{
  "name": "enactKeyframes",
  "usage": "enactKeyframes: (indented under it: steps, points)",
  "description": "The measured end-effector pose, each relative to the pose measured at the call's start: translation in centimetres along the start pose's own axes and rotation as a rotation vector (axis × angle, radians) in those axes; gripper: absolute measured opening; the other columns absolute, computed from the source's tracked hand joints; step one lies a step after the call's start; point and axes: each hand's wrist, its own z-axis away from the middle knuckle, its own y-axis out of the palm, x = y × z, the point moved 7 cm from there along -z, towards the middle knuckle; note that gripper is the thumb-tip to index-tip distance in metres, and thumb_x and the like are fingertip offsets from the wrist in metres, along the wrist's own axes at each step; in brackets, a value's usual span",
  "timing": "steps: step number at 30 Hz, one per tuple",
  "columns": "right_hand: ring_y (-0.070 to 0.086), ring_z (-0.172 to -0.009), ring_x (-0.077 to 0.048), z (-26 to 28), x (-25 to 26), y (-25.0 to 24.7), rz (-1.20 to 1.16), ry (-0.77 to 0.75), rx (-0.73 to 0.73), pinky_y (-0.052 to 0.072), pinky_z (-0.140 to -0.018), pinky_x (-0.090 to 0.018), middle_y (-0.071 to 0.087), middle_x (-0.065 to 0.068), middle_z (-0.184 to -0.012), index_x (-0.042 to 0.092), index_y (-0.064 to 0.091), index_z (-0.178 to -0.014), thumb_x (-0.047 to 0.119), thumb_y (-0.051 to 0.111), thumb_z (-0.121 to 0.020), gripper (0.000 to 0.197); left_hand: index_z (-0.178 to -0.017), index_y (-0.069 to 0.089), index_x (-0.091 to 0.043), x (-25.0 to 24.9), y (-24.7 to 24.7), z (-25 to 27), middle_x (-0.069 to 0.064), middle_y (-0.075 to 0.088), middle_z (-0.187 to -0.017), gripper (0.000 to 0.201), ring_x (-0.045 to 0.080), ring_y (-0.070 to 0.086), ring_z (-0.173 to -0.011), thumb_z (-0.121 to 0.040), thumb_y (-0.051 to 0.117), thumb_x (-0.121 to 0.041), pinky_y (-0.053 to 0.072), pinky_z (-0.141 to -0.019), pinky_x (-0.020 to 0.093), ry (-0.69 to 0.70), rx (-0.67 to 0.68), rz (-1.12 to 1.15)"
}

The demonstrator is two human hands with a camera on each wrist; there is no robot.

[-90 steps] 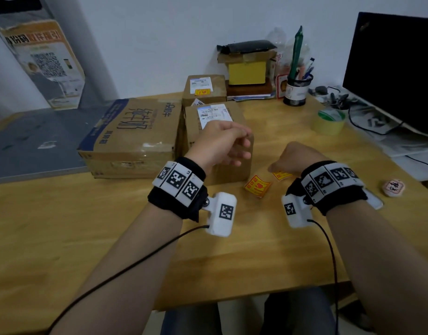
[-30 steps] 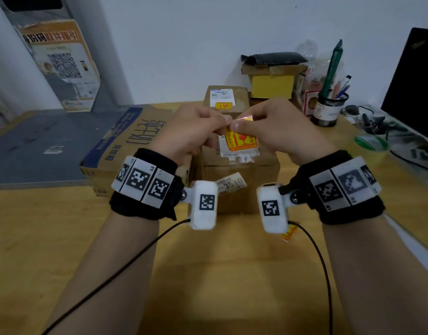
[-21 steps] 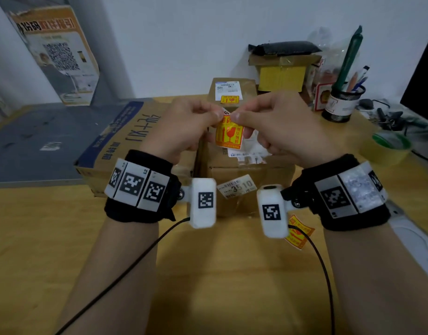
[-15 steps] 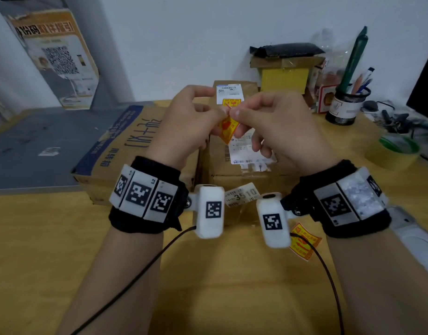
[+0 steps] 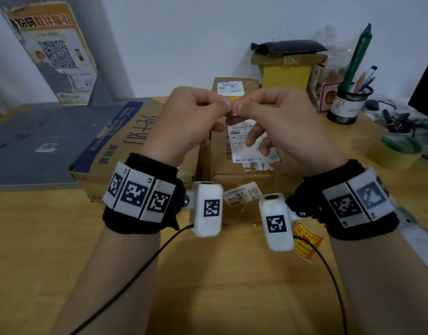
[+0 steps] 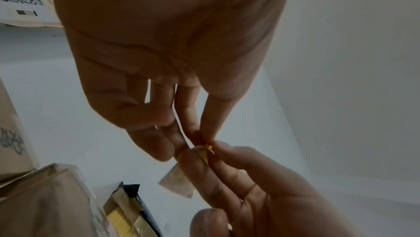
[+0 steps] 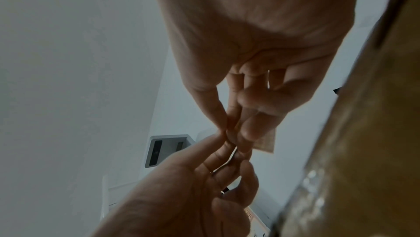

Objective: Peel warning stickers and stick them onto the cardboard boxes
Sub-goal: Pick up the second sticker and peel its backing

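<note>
Yellow warning sticker [image 5: 233, 110] sits pinched between thumb and forefinger of both the left hand [image 5: 184, 124] and right hand [image 5: 283, 126], raised above the cardboard box [image 5: 244, 170] mid-table [image 5: 220, 286].

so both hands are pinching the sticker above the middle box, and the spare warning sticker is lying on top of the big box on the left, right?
Not quite. The spare warning sticker lies on the wooden table, near the right wrist, as the head view shows. Both the left hand and right hand do pinch the sticker.
</note>
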Motion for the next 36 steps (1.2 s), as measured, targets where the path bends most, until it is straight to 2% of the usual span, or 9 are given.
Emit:
enactKeyframes:
  steps: [9, 16, 23, 28, 32, 36]
  points:
    - [0.063, -0.053, -0.021, 0.12, 0.13, -0.21, -0.013, -0.036, 0.025, 0.039, -0.039, -0.024, 0.080, -0.008, -0.089, 0.012, 0.081, -0.095, 0.015, 0.074, -0.092, 0.009, -0.089, 0.076, -0.027, 0.02, -0.02, 0.03, -0.010, 0.076, -0.079, 0.015, -0.002, 0.067, -0.060, -0.095, 0.063, -0.028, 0.043, -0.045, 0.015, -0.005, -0.023, -0.010]
    - [0.068, -0.054, -0.022, 0.00, 0.11, -0.21, 0.007, -0.047, 0.026, 0.043, -0.037, -0.024, 0.081, -0.007, -0.089, 0.009, 0.081, -0.099, 0.014, 0.079, -0.088, 0.012, -0.086, 0.076, -0.029, 0.00, 0.02, 0.03, -0.010, 0.076, -0.086, 0.015, -0.002, 0.067, -0.061, -0.094, 0.063, -0.028, 0.042, -0.045, 0.011, -0.005, -0.039, -0.032]
    - [0.068, -0.053, -0.020, -0.01, 0.30, -0.33, 0.043, -0.082, 0.012, 0.043, -0.037, -0.024, 0.081, -0.003, -0.087, 0.011, 0.082, -0.095, 0.016, 0.080, -0.088, 0.009, -0.086, 0.075, -0.027, -0.15, 0.12, 0.10, -0.010, 0.075, -0.083, 0.015, -0.004, 0.065, -0.058, -0.094, 0.063, -0.026, 0.041, -0.044, 0.008, -0.002, -0.039, -0.023]
    - [0.068, -0.051, -0.019, -0.29, 0.22, -0.39, 0.045, -0.085, 0.006, 0.042, -0.036, -0.023, 0.081, -0.005, -0.086, 0.010, 0.082, -0.097, 0.013, 0.078, -0.089, 0.009, -0.093, 0.077, -0.023, -0.18, 0.10, 0.09, -0.009, 0.075, -0.086, 0.015, -0.004, 0.065, -0.058, -0.095, 0.063, -0.026, 0.040, -0.045, 0.007, -0.004, -0.035, -0.025]
    - [0.068, -0.052, -0.019, -0.37, 0.17, -0.45, 0.055, -0.092, 0.008, 0.042, -0.036, -0.024, 0.081, -0.005, -0.086, 0.009, 0.082, -0.098, 0.013, 0.077, -0.090, 0.010, -0.087, 0.077, -0.027, -0.11, 0.11, 0.14, -0.010, 0.076, -0.082, 0.015, -0.003, 0.065, -0.059, -0.094, 0.064, -0.028, 0.041, -0.045, 0.008, -0.009, -0.037, -0.030]
    - [0.069, -0.052, -0.019, -0.43, 0.19, -0.48, 0.075, -0.101, 0.004, 0.042, -0.036, -0.024, 0.081, -0.005, -0.085, 0.009, 0.081, -0.098, 0.012, 0.077, -0.090, 0.010, -0.087, 0.076, -0.024, -0.24, 0.23, 0.22, -0.009, 0.075, -0.079, 0.015, -0.005, 0.064, -0.057, -0.095, 0.063, -0.024, 0.040, -0.044, 0.007, -0.001, -0.032, -0.017]
